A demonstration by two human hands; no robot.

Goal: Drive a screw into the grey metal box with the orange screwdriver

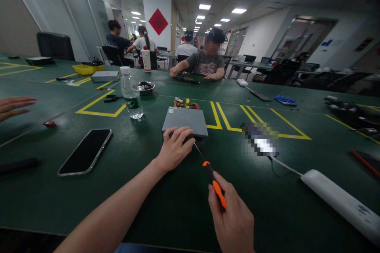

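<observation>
A grey metal box [185, 120] with coloured wires at its far end lies on the green table [178, 205]. My left hand [175, 148] rests on the box's near edge, fingers curled over it. My right hand [233, 215] is closed round an orange-and-black screwdriver [212, 178]. The screwdriver's thin tip points at the near side of the box, close to my left fingers.
A black phone [86, 151] lies to the left, a water bottle [131, 93] behind it. A white power strip [341, 201] lies at right. Another person's hand [13, 106] reaches in at far left. A person sits across the table [204, 63]; others sit farther back.
</observation>
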